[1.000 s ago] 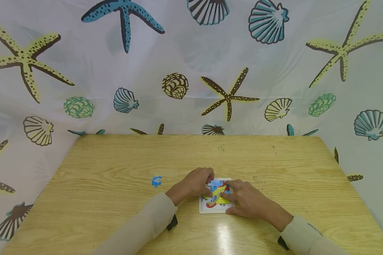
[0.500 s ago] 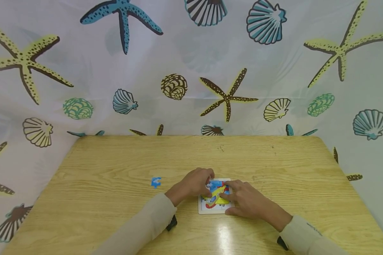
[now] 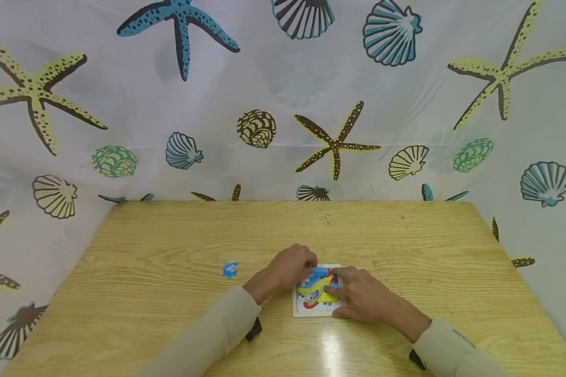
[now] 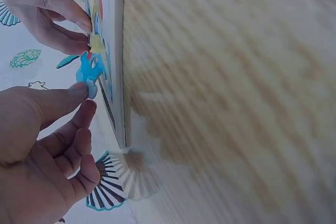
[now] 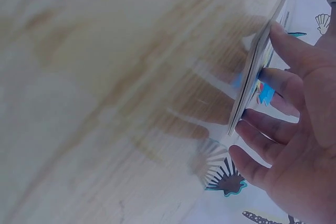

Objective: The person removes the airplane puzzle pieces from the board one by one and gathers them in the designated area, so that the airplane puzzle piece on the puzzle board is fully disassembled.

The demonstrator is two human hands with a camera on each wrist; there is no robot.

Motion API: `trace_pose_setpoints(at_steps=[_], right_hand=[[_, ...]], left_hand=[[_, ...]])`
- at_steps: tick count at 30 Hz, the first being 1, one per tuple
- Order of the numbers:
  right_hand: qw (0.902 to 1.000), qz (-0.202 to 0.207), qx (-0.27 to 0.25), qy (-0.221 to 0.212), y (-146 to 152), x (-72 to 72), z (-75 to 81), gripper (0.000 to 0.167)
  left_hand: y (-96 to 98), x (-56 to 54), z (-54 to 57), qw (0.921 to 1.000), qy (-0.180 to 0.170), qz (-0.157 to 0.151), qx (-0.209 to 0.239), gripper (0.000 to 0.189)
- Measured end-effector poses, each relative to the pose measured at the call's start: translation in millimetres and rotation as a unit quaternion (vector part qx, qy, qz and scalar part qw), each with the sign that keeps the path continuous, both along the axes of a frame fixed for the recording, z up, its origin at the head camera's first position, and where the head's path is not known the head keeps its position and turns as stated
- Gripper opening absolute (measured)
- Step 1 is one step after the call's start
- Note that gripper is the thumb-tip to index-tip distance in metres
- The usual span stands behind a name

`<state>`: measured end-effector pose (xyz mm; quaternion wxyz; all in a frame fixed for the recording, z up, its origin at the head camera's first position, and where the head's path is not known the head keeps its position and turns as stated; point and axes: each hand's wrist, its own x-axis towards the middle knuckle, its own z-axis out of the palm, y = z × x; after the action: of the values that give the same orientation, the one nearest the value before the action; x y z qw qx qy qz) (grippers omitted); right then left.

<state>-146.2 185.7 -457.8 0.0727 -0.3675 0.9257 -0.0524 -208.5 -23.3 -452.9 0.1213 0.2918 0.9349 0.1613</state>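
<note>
A small framed jigsaw puzzle point(image 3: 303, 314) with a yellow and red aircraft picture lies flat on the table. My left hand point(image 3: 285, 271) is over its upper left part. In the left wrist view, the thumb and index finger pinch a blue jigsaw piece point(image 4: 88, 73), tilted up at the picture's surface; the other fingers curl loosely below. My right hand point(image 3: 365, 294) rests on the puzzle's right side, its fingers spread over the picture and its thumb at the near right corner. The right wrist view shows those fingertips along the frame's edge point(image 5: 255, 59).
Another loose blue jigsaw piece point(image 3: 228, 272) lies on the wooden table point(image 3: 170, 241), to the left of the puzzle. A white cloth point(image 3: 283, 78) printed with shells and starfish hangs behind the table and at its sides. Black devices point(image 3: 253, 330) sit under both wrists.
My left hand has shifted slightly up, its thumb drawing away from the picture's middle toward the far left corner, uncovering more of the yellow aircraft. My right hand has stayed in place.
</note>
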Motion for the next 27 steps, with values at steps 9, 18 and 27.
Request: trace_pose_setpoints(at_steps=[9,18,27], right_hand=[[1.0000,-0.003,0.001,-0.003,-0.6,0.0,-0.1,0.054],[1.0000,0.002,0.005,0.002,-1.2,0.5,0.1,0.054],[0.9999,0.010,0.007,0.012,-1.1,-0.1,-0.1,0.053]], left_hand=[[-3.8,-0.1,3.5,0.9991,-0.010,-0.006,0.040,0.011],[-5.1,-0.3,2.5,0.9983,-0.011,-0.015,0.054,0.010],[-5.7,-0.1,2.5,0.9976,-0.017,-0.021,0.063,0.007]])
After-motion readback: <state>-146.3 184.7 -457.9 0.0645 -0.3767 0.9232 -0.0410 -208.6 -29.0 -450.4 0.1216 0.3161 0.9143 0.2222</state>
